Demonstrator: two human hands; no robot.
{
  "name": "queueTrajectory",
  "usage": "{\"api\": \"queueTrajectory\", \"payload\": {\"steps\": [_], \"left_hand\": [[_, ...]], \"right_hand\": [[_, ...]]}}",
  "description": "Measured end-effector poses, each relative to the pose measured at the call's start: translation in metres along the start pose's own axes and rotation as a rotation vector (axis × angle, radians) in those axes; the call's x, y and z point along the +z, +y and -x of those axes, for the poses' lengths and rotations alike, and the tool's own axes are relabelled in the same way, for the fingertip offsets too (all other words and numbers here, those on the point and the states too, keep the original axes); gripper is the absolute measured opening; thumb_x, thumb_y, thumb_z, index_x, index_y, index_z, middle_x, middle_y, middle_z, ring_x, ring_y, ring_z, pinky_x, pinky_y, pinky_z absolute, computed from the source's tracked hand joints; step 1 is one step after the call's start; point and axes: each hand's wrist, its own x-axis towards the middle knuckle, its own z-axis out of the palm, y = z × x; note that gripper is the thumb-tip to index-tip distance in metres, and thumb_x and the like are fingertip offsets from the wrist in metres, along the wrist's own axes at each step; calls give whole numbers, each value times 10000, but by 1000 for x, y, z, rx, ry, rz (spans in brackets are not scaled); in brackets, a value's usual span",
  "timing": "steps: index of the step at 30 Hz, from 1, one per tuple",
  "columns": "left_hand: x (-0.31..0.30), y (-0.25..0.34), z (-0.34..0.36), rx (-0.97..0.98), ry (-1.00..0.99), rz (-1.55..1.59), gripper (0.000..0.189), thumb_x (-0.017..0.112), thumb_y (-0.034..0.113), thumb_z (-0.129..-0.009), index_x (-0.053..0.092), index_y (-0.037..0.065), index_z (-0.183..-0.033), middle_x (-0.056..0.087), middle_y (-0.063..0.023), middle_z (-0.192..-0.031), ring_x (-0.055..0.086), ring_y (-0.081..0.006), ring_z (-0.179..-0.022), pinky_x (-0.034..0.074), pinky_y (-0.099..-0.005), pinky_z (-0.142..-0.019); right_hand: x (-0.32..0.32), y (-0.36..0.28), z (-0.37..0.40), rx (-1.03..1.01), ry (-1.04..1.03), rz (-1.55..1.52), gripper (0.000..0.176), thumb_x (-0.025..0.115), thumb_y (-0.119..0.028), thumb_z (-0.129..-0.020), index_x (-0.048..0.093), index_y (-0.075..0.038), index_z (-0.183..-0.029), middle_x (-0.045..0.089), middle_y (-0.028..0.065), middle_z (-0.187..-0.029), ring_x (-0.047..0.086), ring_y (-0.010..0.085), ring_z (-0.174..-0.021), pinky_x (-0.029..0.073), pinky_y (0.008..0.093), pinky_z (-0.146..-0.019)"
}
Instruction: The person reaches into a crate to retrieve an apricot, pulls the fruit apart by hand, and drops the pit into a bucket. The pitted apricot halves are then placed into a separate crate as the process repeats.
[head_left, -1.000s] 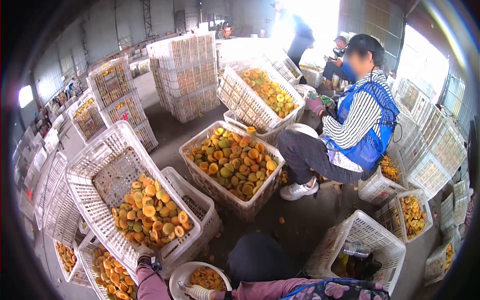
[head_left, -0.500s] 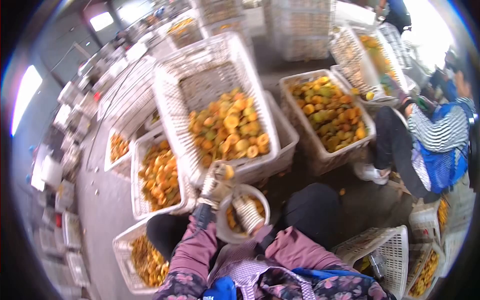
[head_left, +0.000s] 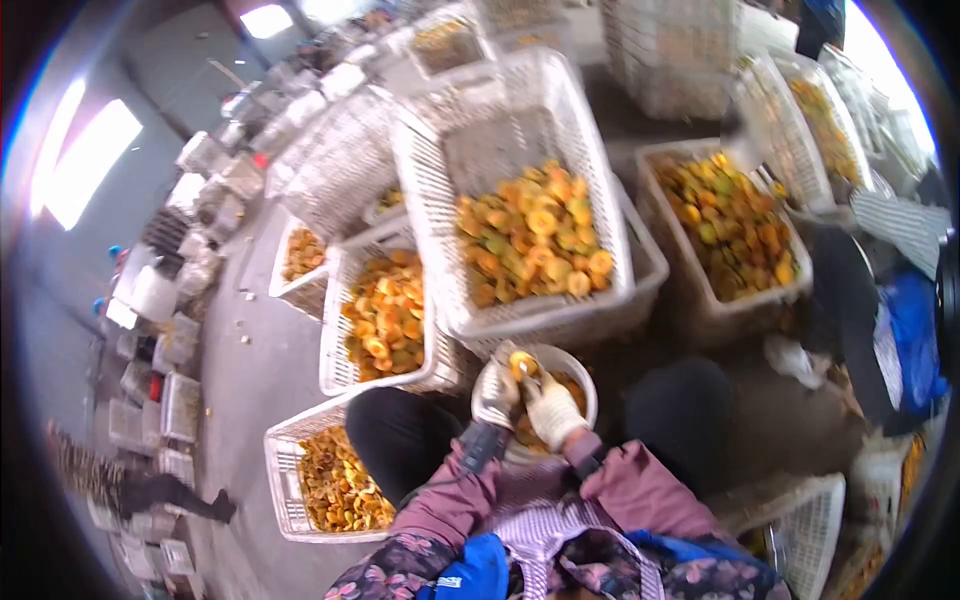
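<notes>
Both gloved hands meet above a white bucket [head_left: 588, 395] that stands between my knees with orange-yellow fruit pieces in it. My left hand [head_left: 496, 392] is closed around a yellow peach half [head_left: 522, 366], its cut face turned up. My right hand [head_left: 553, 410] touches the fruit from the right with fingers closed. Something small and dark shows at its fingertips, too blurred to name. Just beyond the bucket, a large white crate [head_left: 425, 220] is tilted toward me, with peach halves [head_left: 540, 235] heaped in its near part.
On my left are a crate of orange halves [head_left: 385, 315] and a crate of fruit scraps [head_left: 340, 480]. Another fruit crate [head_left: 730, 230] stands at right, near a seated person [head_left: 905, 320]. A white basket [head_left: 815, 530] lies at lower right. Someone walks at far left [head_left: 130, 480].
My left hand has come from the tilted crate's near edge to above the bucket with the peach half. My right hand has risen out of the bucket to meet it. The view has shifted left.
</notes>
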Motion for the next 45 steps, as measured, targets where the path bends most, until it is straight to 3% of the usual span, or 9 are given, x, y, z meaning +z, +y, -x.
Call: {"api": "queueTrajectory", "payload": {"steps": [8,14,17,20,24,31,37,40,45], "left_hand": [[-36,-86,-19,-140,-210,1058,475,400,-31,-847,323,-16,-1316,417,-85,-1313,429,-210,-1196,321,-281,-1029],[-19,-18,-5,-181,-26,725,512,515,77,-780,373,-27,-1261,478,-146,-1227,447,-234,-1166,296,-289,-1034],[-15,45,3,333,-304,-235,200,510,65,-742,566,-1,-923,579,-152,-899,558,-309,-889,443,-351,-835],[-10,41,-1,-65,-206,-309,236,508,131,-749,610,18,-929,594,-116,-895,569,-251,-822,461,-320,-752],[-27,14,-19,71,-511,-89,293,463,226,-873,557,29,-1069,592,-61,-937,553,-157,-845,447,-287,-734],[-43,119,-50,9,177,1404,523,360,544,-897,563,65,-953,563,-71,-721,525,-187,-574,471,-299,-525],[-1,97,-187,106,5,325,242,428,11,-879,558,-8,-1083,599,-92,-927,562,-159,-783,447,-262,-733],[31,73,-273,489,-25,-869,312,549,94,-765,562,94,-1077,598,-177,-961,605,-272,-837,486,-361,-724],[65,62,-284,136,-139,-1310,361,538,174,-777,522,120,-1133,383,-252,-1278,530,-412,-1018,446,-426,-876]], "right_hand": [[13,15,-2,178,-168,-406,386,460,-320,-937,525,8,-1131,594,79,-958,515,164,-829,435,283,-757],[9,5,5,150,-183,-683,330,417,-275,-943,526,-1,-1093,600,134,-858,545,245,-788,440,331,-718],[24,26,8,-17,-162,-333,302,419,-237,-947,502,-7,-1125,575,59,-880,523,158,-744,450,281,-690],[32,25,14,220,-256,-709,273,444,-225,-935,502,-4,-1084,562,49,-865,529,151,-736,462,284,-670],[8,-9,25,499,-511,-903,271,468,-342,-905,573,-95,-865,522,23,-620,464,118,-439,377,241,-393],[5,-33,21,811,-219,-1064,417,488,-542,-845,501,-153,-696,381,-28,-491,326,126,-356,252,279,-343],[30,-4,-6,861,-103,-1068,410,483,-515,-862,511,-161,-658,452,-16,-490,391,138,-352,321,275,-341],[26,-10,-12,791,-124,-1145,354,497,-446,-878,502,-131,-718,442,-9,-482,388,139,-346,326,272,-338],[32,-2,-22,712,-25,-1098,276,527,-369,-880,480,-104,-821,427,6,-497,393,136,-363,330,277,-348]]}}
